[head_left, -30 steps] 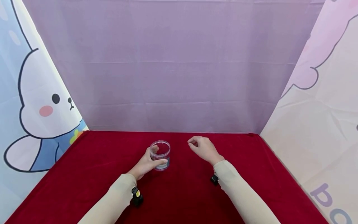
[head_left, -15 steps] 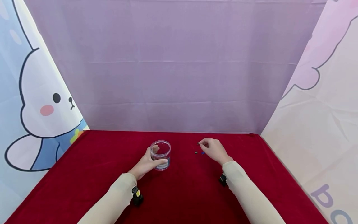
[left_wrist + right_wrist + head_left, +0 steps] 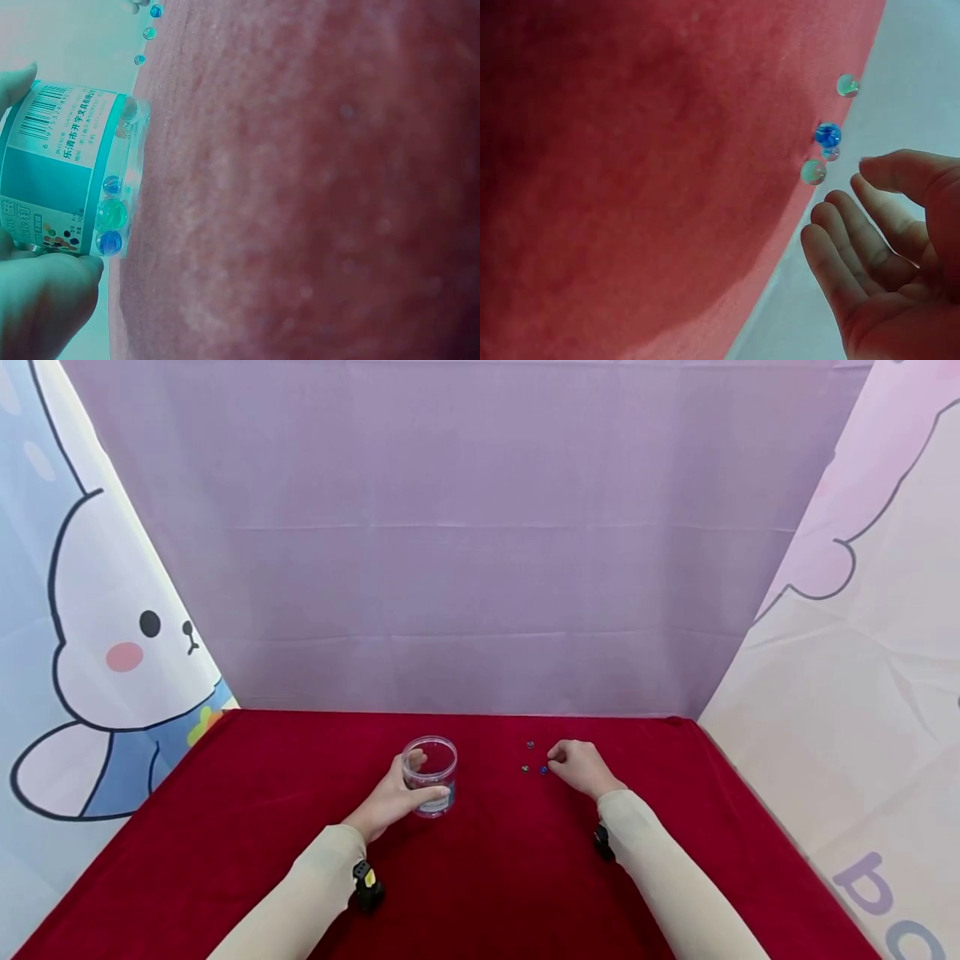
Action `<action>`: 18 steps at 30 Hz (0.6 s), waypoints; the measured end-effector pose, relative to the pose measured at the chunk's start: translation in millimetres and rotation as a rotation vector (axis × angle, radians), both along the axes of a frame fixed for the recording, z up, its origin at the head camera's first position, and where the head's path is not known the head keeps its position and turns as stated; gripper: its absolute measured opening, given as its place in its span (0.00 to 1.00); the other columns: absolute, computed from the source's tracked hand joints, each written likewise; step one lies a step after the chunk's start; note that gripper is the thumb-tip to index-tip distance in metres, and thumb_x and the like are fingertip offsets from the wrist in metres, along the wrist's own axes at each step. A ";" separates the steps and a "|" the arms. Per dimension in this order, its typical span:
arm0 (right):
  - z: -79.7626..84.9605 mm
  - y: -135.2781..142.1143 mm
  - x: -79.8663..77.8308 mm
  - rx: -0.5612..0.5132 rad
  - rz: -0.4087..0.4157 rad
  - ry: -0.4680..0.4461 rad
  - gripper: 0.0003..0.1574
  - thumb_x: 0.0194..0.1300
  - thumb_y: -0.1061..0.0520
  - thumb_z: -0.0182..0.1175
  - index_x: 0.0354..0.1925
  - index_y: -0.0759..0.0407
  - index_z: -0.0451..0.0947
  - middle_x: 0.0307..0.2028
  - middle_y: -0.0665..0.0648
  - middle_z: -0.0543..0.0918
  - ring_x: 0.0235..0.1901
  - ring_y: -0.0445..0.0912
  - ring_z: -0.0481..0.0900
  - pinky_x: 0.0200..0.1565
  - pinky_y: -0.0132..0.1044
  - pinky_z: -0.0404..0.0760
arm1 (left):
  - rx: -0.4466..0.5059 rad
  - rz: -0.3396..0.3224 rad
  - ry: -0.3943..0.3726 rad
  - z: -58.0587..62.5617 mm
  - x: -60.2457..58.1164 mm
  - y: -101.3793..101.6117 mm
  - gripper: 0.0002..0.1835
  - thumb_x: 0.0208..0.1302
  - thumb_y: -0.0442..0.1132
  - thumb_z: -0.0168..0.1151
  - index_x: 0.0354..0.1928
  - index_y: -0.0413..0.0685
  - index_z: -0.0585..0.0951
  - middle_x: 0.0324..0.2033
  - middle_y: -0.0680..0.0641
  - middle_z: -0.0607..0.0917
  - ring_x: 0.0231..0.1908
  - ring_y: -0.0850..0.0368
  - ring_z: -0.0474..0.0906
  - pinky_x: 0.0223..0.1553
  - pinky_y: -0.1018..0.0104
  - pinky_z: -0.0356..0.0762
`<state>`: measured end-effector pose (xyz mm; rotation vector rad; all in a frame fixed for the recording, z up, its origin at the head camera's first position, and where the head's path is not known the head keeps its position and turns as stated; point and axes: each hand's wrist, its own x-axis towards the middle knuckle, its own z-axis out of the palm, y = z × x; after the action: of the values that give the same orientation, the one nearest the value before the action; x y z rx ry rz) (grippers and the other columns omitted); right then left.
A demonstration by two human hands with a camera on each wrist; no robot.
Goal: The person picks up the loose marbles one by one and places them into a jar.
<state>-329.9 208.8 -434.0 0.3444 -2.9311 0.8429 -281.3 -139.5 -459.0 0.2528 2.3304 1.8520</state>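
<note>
My left hand (image 3: 392, 795) grips a clear plastic jar (image 3: 430, 777), which stands upright with its open mouth upward. In the left wrist view the jar's printed label (image 3: 58, 124) shows, with several glass marbles (image 3: 112, 214) behind the clear wall at the bottom. To the right of the jar, several loose marbles lie on the red cloth, a blue marble (image 3: 543, 769) among them. My right hand (image 3: 583, 767) is just right of the loose marbles, nearest the blue one. In the right wrist view its thumb and fingers stand apart, holding nothing; a green marble (image 3: 847, 85) lies beyond them.
A red cloth (image 3: 480, 877) covers the table. A lilac curtain (image 3: 465, 543) hangs behind its back edge. Printed side panels flank it: a cartoon rabbit panel (image 3: 112, 610) at left and a pale panel (image 3: 847, 693) at right. Each wrist carries a small black camera (image 3: 367, 887).
My right hand has shifted right and a little towards me, and loose marbles have come into view where it was. My left hand and the jar have stayed in place.
</note>
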 end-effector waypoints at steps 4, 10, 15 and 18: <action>-4.2 -0.9 -5.9 0.028 -0.010 -0.023 0.10 0.66 0.63 0.65 0.46 0.64 0.83 0.40 0.57 0.85 0.42 0.51 0.83 0.43 0.43 0.83 | 0.001 -0.001 -0.001 0.6 -0.7 -1.0 0.53 0.54 0.52 0.78 0.75 0.51 0.54 0.74 0.45 0.60 0.73 0.44 0.54 0.67 0.40 0.61; -6.4 -0.9 -7.6 0.052 -0.021 -0.054 0.08 0.66 0.63 0.65 0.44 0.64 0.84 0.40 0.57 0.85 0.43 0.51 0.83 0.43 0.42 0.83 | -0.002 0.000 -0.002 0.6 -0.8 -0.8 0.53 0.54 0.52 0.78 0.74 0.51 0.54 0.74 0.45 0.60 0.73 0.44 0.55 0.67 0.40 0.61; -2.5 -4.2 -6.9 0.092 -0.019 -0.079 0.10 0.65 0.64 0.65 0.45 0.64 0.84 0.41 0.59 0.85 0.44 0.52 0.82 0.43 0.43 0.83 | -0.003 -0.001 0.002 0.5 -0.6 -1.1 0.53 0.54 0.52 0.78 0.74 0.51 0.54 0.74 0.45 0.60 0.72 0.43 0.55 0.67 0.40 0.62; -1.4 -6.2 -7.3 0.118 -0.029 -0.077 0.10 0.65 0.64 0.65 0.46 0.64 0.84 0.41 0.59 0.85 0.44 0.52 0.82 0.43 0.43 0.83 | -0.002 -0.001 0.004 0.3 -0.6 -0.9 0.53 0.54 0.52 0.78 0.74 0.51 0.54 0.73 0.45 0.60 0.72 0.43 0.55 0.67 0.40 0.62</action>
<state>-337.3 202.6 -435.5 0.2814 -3.0572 0.6960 -281.9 -140.4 -458.7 0.2571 2.3340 1.8508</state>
